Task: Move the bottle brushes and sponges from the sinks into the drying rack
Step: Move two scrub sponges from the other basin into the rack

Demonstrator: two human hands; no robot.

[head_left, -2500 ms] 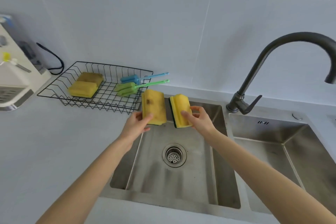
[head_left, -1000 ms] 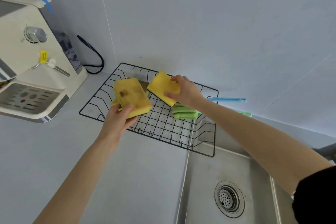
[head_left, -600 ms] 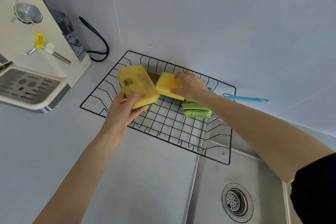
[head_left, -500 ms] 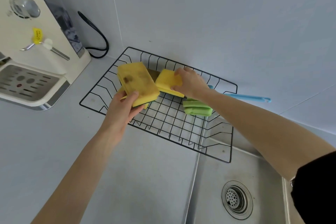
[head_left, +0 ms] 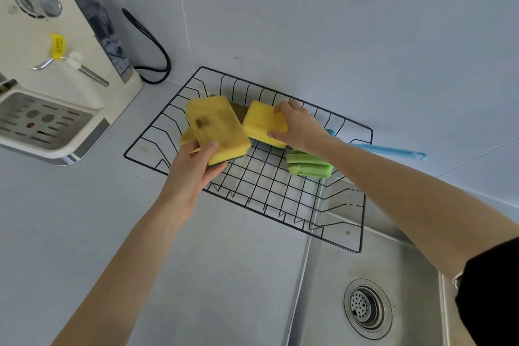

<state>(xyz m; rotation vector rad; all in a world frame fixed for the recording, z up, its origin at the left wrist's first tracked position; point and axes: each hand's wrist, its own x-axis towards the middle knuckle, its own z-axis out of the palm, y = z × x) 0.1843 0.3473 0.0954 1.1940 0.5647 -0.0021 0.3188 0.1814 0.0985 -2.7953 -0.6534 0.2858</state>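
A black wire drying rack (head_left: 362,236) stands on the counter beside the sink. My left hand (head_left: 193,168) grips a stained yellow sponge (head_left: 217,128) over the rack's left part, above another yellow sponge (head_left: 186,136) lying there. My right hand (head_left: 299,126) holds a clean yellow sponge (head_left: 262,122) with a green underside low over the rack's middle. A green bottle brush (head_left: 309,164) lies in the rack under my right forearm. A blue bottle brush's handle (head_left: 393,151) sticks out past the rack's right rim. A brownish sponge (head_left: 238,108) peeks out behind the held ones.
A cream countertop appliance (head_left: 56,70) with a grey drip tray stands at the left, its black cable (head_left: 151,45) looping along the wall. The steel sink (head_left: 393,275) with its drain (head_left: 368,307) lies at the lower right. White tiled wall rises right behind the rack.
Both hands carried the two sponges from over the sink to the rack. In the last half second they sank slightly toward the rack floor, the right sponge flattening.
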